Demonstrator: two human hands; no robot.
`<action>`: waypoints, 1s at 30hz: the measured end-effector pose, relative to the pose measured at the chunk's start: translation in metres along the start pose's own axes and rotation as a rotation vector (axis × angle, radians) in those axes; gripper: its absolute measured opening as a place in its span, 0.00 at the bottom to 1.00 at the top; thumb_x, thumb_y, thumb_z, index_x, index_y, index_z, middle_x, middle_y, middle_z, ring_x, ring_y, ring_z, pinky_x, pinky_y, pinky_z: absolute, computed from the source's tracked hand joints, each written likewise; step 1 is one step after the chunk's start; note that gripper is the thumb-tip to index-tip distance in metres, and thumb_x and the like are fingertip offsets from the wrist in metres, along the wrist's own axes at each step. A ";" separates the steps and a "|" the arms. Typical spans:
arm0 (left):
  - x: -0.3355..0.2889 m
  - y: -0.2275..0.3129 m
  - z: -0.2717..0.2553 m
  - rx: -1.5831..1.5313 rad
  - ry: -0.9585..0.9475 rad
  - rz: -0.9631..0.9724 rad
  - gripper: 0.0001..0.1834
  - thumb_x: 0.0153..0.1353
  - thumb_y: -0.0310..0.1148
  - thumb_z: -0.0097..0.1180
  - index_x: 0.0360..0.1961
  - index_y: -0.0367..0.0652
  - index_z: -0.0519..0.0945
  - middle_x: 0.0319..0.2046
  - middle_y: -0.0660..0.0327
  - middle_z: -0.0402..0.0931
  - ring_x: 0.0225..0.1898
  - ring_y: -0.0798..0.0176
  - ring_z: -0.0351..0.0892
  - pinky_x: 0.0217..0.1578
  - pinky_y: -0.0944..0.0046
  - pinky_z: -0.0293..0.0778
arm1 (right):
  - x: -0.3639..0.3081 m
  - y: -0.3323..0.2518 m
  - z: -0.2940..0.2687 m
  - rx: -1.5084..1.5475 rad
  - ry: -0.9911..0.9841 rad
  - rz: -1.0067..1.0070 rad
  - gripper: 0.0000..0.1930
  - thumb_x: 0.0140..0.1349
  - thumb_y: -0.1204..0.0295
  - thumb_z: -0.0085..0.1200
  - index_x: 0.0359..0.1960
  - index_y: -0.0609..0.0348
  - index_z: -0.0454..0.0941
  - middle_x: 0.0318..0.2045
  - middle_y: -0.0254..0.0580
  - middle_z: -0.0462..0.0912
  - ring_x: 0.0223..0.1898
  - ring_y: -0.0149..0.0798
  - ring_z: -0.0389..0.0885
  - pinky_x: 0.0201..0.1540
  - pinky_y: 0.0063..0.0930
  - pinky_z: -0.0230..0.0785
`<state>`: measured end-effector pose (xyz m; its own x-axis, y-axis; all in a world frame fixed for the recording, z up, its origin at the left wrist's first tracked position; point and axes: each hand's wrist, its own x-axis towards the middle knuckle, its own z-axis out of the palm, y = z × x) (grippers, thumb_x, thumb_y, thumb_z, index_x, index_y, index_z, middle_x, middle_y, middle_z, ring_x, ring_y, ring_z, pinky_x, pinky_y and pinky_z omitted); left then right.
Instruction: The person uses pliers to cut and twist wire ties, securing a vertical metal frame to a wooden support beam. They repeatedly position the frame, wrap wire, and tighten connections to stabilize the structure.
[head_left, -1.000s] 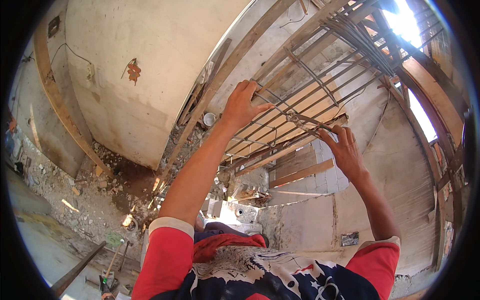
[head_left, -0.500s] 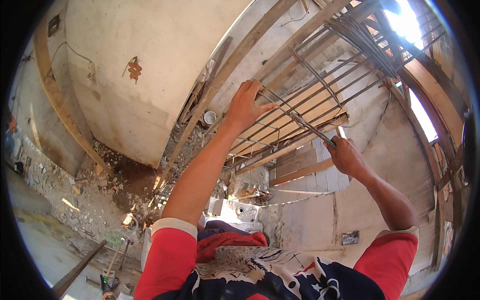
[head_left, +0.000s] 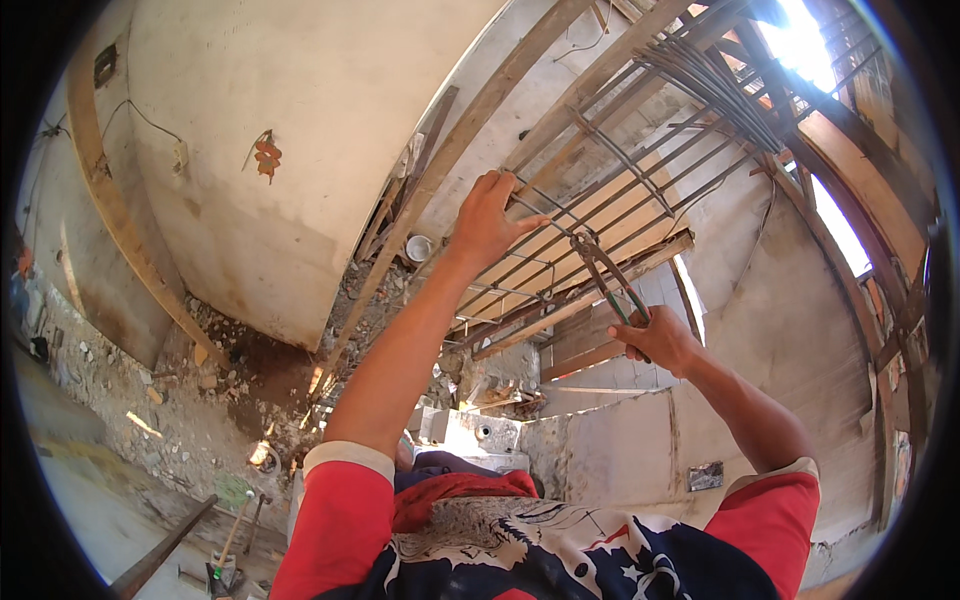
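A grid of thin steel reinforcing bars (head_left: 610, 205) hangs in front of me, its bars running up to the right. My left hand (head_left: 485, 220) is closed round the left end of a crossbar, thumb stretched along it and fingertips hidden behind. My right hand (head_left: 660, 338) holds a pair of pincers (head_left: 600, 268) by their green-marked handles, which stand apart. The rusty jaws meet the crossbar where it crosses a long bar; whether they grip a tie wire there is too small to tell.
Wooden beams (head_left: 470, 150) slope past the grid on its left. A bundle of bars (head_left: 715, 85) rests at the upper right. Below lie rubble (head_left: 110, 340), a white bucket (head_left: 419, 247) and long-handled tools (head_left: 240, 530). A pale wall panel (head_left: 270, 90) stands at left.
My right hand has moved left and slightly down. The pincers' handles, close together before, are now spread. My left hand keeps its place on the bar.
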<state>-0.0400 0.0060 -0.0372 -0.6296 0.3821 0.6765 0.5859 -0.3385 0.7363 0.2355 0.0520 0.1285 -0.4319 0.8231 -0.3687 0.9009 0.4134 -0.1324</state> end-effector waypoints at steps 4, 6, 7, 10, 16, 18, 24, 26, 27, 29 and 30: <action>-0.001 0.001 0.001 0.018 0.006 -0.014 0.37 0.48 0.50 0.79 0.48 0.34 0.77 0.44 0.50 0.76 0.47 0.47 0.77 0.49 0.51 0.75 | -0.010 -0.002 -0.017 -0.351 0.526 -0.400 0.15 0.60 0.68 0.67 0.42 0.63 0.75 0.27 0.42 0.83 0.24 0.42 0.80 0.30 0.36 0.72; 0.001 0.003 -0.002 0.032 -0.016 -0.014 0.36 0.49 0.50 0.78 0.49 0.35 0.76 0.46 0.50 0.76 0.49 0.46 0.77 0.50 0.51 0.75 | -0.007 -0.002 -0.027 -0.689 0.690 -0.626 0.25 0.56 0.69 0.69 0.54 0.63 0.73 0.37 0.44 0.82 0.35 0.46 0.80 0.41 0.40 0.74; 0.000 0.004 -0.002 0.034 -0.031 -0.016 0.36 0.49 0.50 0.77 0.50 0.36 0.76 0.46 0.50 0.76 0.50 0.45 0.77 0.50 0.50 0.75 | -0.002 0.006 -0.038 -0.912 0.805 -0.775 0.28 0.57 0.67 0.68 0.57 0.63 0.72 0.39 0.44 0.81 0.38 0.45 0.80 0.43 0.40 0.73; 0.000 0.004 -0.004 0.017 -0.082 -0.049 0.37 0.49 0.50 0.77 0.50 0.35 0.76 0.46 0.49 0.75 0.49 0.45 0.77 0.50 0.51 0.75 | 0.000 0.005 -0.050 -1.212 0.911 -0.894 0.31 0.59 0.62 0.66 0.61 0.63 0.71 0.42 0.43 0.75 0.45 0.43 0.76 0.49 0.40 0.71; 0.000 0.007 -0.003 0.032 -0.068 -0.062 0.38 0.49 0.51 0.78 0.51 0.34 0.75 0.45 0.49 0.75 0.49 0.45 0.76 0.50 0.51 0.75 | 0.024 0.030 -0.050 -1.106 0.826 -0.760 0.24 0.67 0.53 0.60 0.52 0.61 0.73 0.33 0.42 0.75 0.34 0.45 0.82 0.37 0.40 0.75; 0.001 0.006 -0.003 0.042 -0.066 -0.060 0.38 0.49 0.51 0.78 0.51 0.34 0.75 0.45 0.49 0.74 0.49 0.45 0.76 0.50 0.51 0.75 | 0.020 0.029 -0.038 -0.982 0.732 -0.615 0.22 0.68 0.53 0.59 0.48 0.60 0.74 0.31 0.46 0.78 0.29 0.49 0.84 0.33 0.42 0.75; 0.002 0.002 -0.001 0.036 0.007 -0.002 0.35 0.47 0.50 0.79 0.44 0.35 0.76 0.41 0.51 0.76 0.42 0.47 0.77 0.45 0.51 0.73 | 0.003 0.018 -0.009 -0.485 0.585 -0.550 0.21 0.71 0.54 0.56 0.38 0.64 0.75 0.28 0.60 0.83 0.29 0.64 0.81 0.33 0.55 0.73; 0.004 0.004 -0.003 0.039 -0.018 -0.017 0.35 0.47 0.50 0.79 0.44 0.34 0.76 0.41 0.51 0.76 0.42 0.47 0.77 0.45 0.51 0.73 | -0.004 0.009 -0.009 -0.481 0.567 -0.485 0.21 0.72 0.55 0.55 0.36 0.65 0.76 0.26 0.60 0.82 0.31 0.65 0.82 0.35 0.57 0.72; 0.003 0.006 -0.004 0.033 -0.047 -0.039 0.35 0.47 0.51 0.79 0.44 0.34 0.76 0.41 0.51 0.76 0.42 0.47 0.77 0.45 0.50 0.73 | -0.008 0.005 -0.010 -0.476 0.558 -0.453 0.21 0.72 0.55 0.54 0.34 0.65 0.76 0.26 0.60 0.82 0.31 0.66 0.82 0.35 0.58 0.72; 0.004 0.008 -0.007 0.025 -0.065 -0.054 0.36 0.47 0.51 0.79 0.44 0.34 0.76 0.41 0.51 0.76 0.42 0.47 0.77 0.46 0.50 0.73 | -0.016 -0.013 -0.021 -0.569 0.501 -0.405 0.22 0.73 0.54 0.52 0.38 0.67 0.79 0.24 0.62 0.81 0.31 0.66 0.81 0.38 0.57 0.71; 0.002 0.009 -0.008 0.016 -0.065 -0.051 0.36 0.48 0.52 0.79 0.44 0.34 0.76 0.41 0.51 0.76 0.43 0.47 0.77 0.46 0.50 0.73 | -0.020 -0.021 -0.026 -0.614 0.469 -0.376 0.23 0.74 0.54 0.51 0.40 0.68 0.80 0.24 0.63 0.80 0.31 0.65 0.80 0.39 0.56 0.71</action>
<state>-0.0399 -0.0028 -0.0288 -0.6247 0.4536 0.6356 0.5624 -0.3032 0.7692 0.2244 0.0374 0.1625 -0.7924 0.6089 0.0358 0.5693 0.7173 0.4016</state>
